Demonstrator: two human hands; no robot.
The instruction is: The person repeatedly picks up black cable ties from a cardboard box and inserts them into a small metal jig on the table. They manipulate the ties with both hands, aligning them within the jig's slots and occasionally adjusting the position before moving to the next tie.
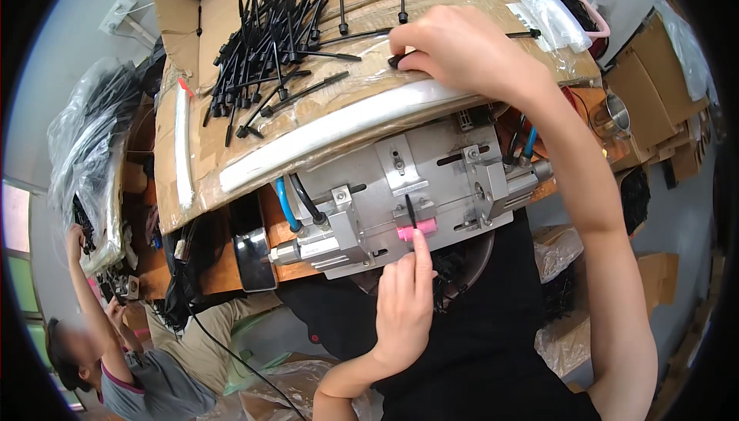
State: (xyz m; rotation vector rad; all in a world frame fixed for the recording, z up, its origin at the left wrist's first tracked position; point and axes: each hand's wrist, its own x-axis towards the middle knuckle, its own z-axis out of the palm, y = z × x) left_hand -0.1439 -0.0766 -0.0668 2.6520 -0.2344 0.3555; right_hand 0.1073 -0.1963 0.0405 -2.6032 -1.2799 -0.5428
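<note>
My left hand (404, 305) reaches up from below with its index finger stretched out and the other fingers curled. That fingertip touches the pink block (416, 228) on the metal fixture (362, 182), at the lower end of a slim black rod (410, 209). Higher up, over the cardboard, my right hand (462, 51) is closed in a pinch on a small black piece (396, 61), mostly hidden by the fingers. It looks like one of the black rods with wider collars. A heap of such rods (269, 51) lies to its left, and a few lie singly nearby.
The cardboard (200, 144) spans the far side of the fixture, with a white padded strip (339, 132) along its near edge. Blue and black hoses (285, 205) run into the fixture. Another person (154, 367) sits at the left. A metal cup (612, 113) stands right.
</note>
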